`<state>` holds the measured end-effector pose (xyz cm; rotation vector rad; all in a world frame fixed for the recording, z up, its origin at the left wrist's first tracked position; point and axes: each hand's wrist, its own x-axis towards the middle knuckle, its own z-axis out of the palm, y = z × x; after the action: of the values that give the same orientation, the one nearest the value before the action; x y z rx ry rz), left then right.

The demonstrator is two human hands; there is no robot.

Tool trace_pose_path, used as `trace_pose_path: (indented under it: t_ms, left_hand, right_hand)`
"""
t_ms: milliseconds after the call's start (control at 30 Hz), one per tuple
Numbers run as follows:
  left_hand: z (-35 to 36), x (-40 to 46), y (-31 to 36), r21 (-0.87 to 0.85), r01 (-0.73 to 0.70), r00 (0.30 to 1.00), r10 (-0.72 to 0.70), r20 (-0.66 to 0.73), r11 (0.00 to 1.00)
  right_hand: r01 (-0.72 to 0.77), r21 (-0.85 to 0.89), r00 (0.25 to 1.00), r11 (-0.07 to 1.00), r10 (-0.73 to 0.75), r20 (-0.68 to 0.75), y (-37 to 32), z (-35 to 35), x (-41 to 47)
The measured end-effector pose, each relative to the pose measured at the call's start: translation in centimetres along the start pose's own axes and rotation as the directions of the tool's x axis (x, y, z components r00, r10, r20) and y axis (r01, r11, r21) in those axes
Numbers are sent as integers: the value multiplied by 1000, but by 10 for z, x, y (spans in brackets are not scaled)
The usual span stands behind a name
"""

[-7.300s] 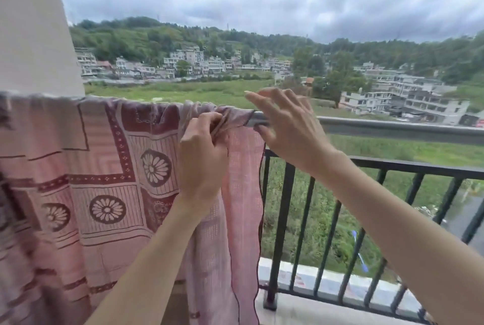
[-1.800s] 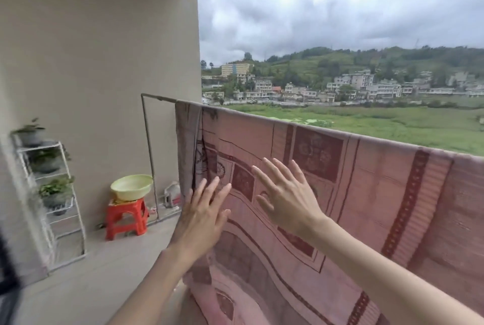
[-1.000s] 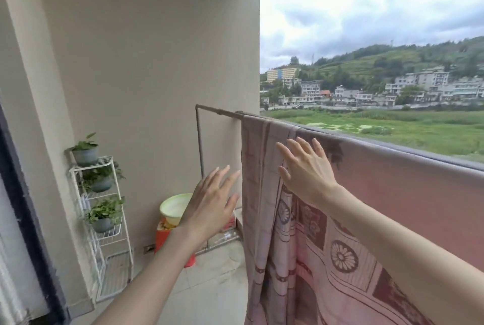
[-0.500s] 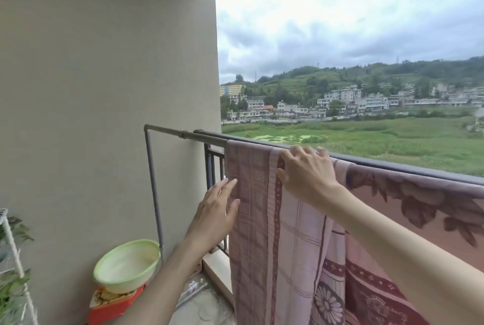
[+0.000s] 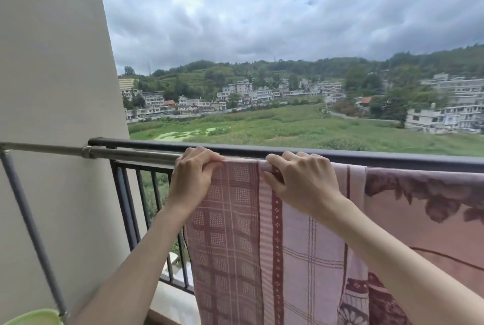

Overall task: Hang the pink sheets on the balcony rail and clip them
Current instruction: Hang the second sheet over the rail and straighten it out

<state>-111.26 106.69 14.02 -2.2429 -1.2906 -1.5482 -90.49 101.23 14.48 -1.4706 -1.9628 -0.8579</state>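
My left hand (image 5: 192,183) is clenched on the top corner of the pink sheet (image 5: 251,241), right where the cloth folds over the silver drying pole (image 5: 131,154); my fingers curl over the pole and the thumb side pinches the fabric edge against it. My right hand (image 5: 301,183) sits just beside it along the pole, on the far side from the wall (image 5: 52,62), also closed on the sheet's top fold, with the fingertips hooked over the pole and the knuckles raised. The sheet hangs down from the pole in front of me: a checked panel with small dotted squares falls below my left hand, a dark red stripe with pale diamonds runs down from under my right hand, and farther from the wall the cloth shows a large dark red leaf pattern. The stretch of pole between my left hand and the wall is bare metal, and it joins a thinner grey upright (image 5: 31,233) that runs down close to the wall. The black balcony rail (image 5: 392,161) lies just behind the pole, and its bars show between the wall and the sheet's edge. Down by the foot of the upright, a slice of a pale green basin (image 5: 34,318) shows. I see no clip on the cloth.
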Motion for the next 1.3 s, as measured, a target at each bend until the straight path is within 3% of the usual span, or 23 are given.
trace_pose_path:
  t_ms: [400, 533, 633, 767, 833, 900, 967, 1033, 1167, 1300]
  left_hand:
    - [54, 41, 6, 64, -43, 999, 42, 14, 997]
    - [72, 62, -4, 94, 9, 1000, -6, -29, 995]
    - [92, 79, -15, 90, 144, 985, -134, -107, 986]
    - [87, 90, -28, 25, 493, 837, -466, -289, 870]
    - [96, 91, -9, 91, 419, 891, -390, -230, 904]
    - [116, 84, 27, 92, 173, 985, -171, -29, 981]
    - [138, 79, 66, -28, -37, 987, 41, 158, 999]
    - [155, 79, 97, -153, -175, 959, 203, 196, 973]
    - [178, 85, 126, -316, -98, 978, 150, 145, 944]
    - [188, 91, 124, -250, -91, 983, 127, 130, 964]
  right_hand:
    - [-46, 26, 999, 999, 46, -4, 66, 18, 16]
    - [-120, 18, 993, 993, 120, -17, 97, 17, 11]
    - [-181, 3, 983, 983, 181, -28, 130, 15, 4]
    - [-228, -43, 970, 973, 223, -92, 153, 15, -3]
    - [-253, -69, 959, 965, 241, -148, 158, 17, -2]
    - [-274, -72, 946, 959, 256, -198, 163, 20, 1]
    - [-287, -64, 933, 956, 264, -244, 172, 23, 2]
    - [-295, -69, 925, 953, 266, -272, 181, 24, 0]
    - [-302, -72, 914, 951, 267, -307, 200, 24, -3]
    - [-311, -82, 903, 947, 268, -334, 218, 19, -11]
